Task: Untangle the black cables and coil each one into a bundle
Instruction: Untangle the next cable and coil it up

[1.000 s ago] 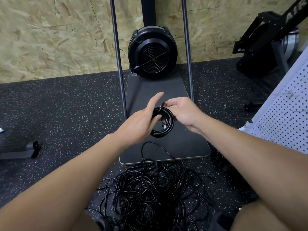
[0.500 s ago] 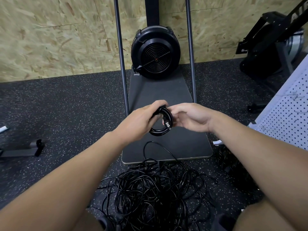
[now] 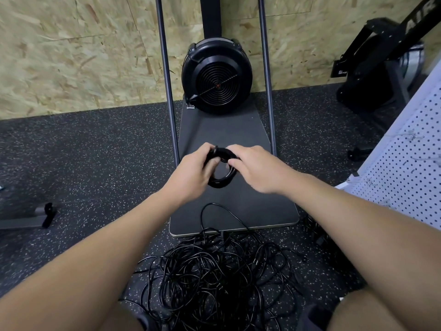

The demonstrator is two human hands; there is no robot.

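both hands outstretched, left hand (image 3: 193, 172) and right hand (image 3: 259, 170) gripping coiled cable (image 3: 220, 181)

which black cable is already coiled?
The small black coiled cable, gripped by left hand and right hand above the dark baseboard. The black cables on the floor remain a loose tangle.

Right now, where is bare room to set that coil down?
Free: the grey board between the fan and the hands, and the speckled floor left of the poles. Crowded: the tangle below the board's near edge.
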